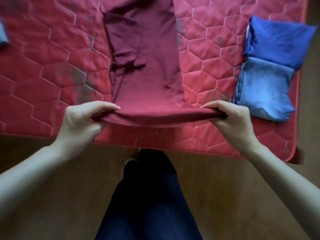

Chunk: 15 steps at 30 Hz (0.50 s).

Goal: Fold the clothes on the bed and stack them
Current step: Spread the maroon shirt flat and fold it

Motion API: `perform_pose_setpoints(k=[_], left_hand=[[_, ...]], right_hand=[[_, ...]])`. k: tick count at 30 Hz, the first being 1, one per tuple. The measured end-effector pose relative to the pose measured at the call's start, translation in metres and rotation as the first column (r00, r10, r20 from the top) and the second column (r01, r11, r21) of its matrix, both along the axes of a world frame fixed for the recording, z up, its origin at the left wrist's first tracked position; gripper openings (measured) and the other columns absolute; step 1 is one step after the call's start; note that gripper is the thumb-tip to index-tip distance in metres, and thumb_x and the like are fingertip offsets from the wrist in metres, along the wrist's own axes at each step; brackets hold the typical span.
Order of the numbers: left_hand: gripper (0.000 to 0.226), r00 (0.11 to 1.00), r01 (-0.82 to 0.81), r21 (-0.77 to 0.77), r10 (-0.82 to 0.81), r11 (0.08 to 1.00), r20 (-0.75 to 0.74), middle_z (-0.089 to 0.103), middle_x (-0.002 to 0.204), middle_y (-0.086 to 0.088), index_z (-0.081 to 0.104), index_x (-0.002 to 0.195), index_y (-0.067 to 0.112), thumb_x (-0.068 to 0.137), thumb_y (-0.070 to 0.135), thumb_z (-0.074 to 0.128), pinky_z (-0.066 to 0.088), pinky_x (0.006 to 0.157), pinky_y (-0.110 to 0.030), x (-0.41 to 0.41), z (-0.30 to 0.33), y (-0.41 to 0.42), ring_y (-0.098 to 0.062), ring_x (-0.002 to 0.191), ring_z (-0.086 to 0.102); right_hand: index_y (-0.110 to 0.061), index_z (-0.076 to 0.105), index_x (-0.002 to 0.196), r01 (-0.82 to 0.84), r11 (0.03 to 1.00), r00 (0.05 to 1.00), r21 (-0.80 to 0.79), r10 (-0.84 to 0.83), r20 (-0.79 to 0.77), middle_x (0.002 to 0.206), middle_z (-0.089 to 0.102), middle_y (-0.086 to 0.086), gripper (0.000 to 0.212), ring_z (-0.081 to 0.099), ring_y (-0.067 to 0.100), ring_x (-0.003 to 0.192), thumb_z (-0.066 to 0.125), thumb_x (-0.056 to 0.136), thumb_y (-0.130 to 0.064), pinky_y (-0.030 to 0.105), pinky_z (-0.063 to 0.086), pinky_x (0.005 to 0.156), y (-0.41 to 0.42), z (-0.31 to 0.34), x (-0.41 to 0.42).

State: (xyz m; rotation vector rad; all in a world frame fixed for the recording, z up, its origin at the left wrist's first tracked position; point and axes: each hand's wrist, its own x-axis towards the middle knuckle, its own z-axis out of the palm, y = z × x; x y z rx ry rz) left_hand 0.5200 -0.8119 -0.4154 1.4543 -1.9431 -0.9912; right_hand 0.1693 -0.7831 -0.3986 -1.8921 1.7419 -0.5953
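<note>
Nearest to me, I see my left hand [81,118] and my right hand [232,116] at the near edge of the bed [34,84]. Each pinches one corner of the near hem of the maroon garment [147,66]; the fingers [107,105] are curled over the cloth, thumbs underneath. The hem is a little lifted between them. The garment lies narrow, with its long axis running straight away from me, so I judge the next fold must carry the hem forward, both hands equally near. Further right, well apart, rests the stack of folded blue clothes [270,70]
</note>
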Motion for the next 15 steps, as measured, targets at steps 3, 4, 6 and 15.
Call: perform_pose_setpoints(k=[3,4,6,15], left_hand=[[0.040,0.975,-0.124,0.105,0.141,0.987,-0.172,0.072,0.085,0.018,0.070,0.091,0.022,0.071,-0.012,0.073,0.048,0.080,-0.008,-0.004,0.004,-0.072,0.009,0.081,0.063],[0.037,0.966,-0.144,0.122,0.166,0.982,-0.199,0.072,0.082,0.019,0.070,0.089,0.025,0.073,-0.008,0.074,0.048,0.079,-0.009,-0.005,0.002,-0.101,0.007,0.079,0.063],[0.033,0.959,-0.165,0.130,0.190,0.978,-0.209,0.071,0.079,0.017,0.070,0.086,0.029,0.073,0.000,0.078,0.048,0.077,-0.010,-0.007,-0.009,-0.163,0.005,0.075,0.061],[0.029,0.854,-0.508,0.229,0.520,0.830,0.007,0.070,0.104,-0.012,0.067,0.110,0.009,0.081,0.006,0.072,0.046,0.087,-0.029,-0.022,-0.147,-0.392,-0.018,0.093,0.062]], right_hand=[[-0.011,0.074,0.093,0.076,0.997,0.993,0.029,-0.078,0.091,0.083,0.068,-0.012,0.025,0.061,-0.004,0.078,0.078,0.070,-0.001,0.019,0.049,0.075,-0.077,0.001,-0.001],[-0.013,0.074,0.093,0.089,0.996,0.992,0.029,-0.091,0.092,0.081,0.068,-0.012,0.024,0.060,-0.004,0.076,0.078,0.071,-0.004,0.020,0.049,0.074,-0.109,-0.003,-0.001],[-0.017,0.074,0.091,0.096,0.995,0.992,0.027,-0.098,0.075,0.075,0.066,-0.012,0.022,0.057,-0.004,0.073,0.081,0.071,-0.010,0.014,0.046,0.069,-0.179,-0.013,-0.001],[-0.018,0.068,0.112,0.170,0.955,0.985,0.242,-0.170,-0.019,0.110,0.068,0.008,0.037,0.061,0.018,0.101,0.077,0.077,-0.025,0.031,0.048,0.088,-0.466,-0.140,0.007]])
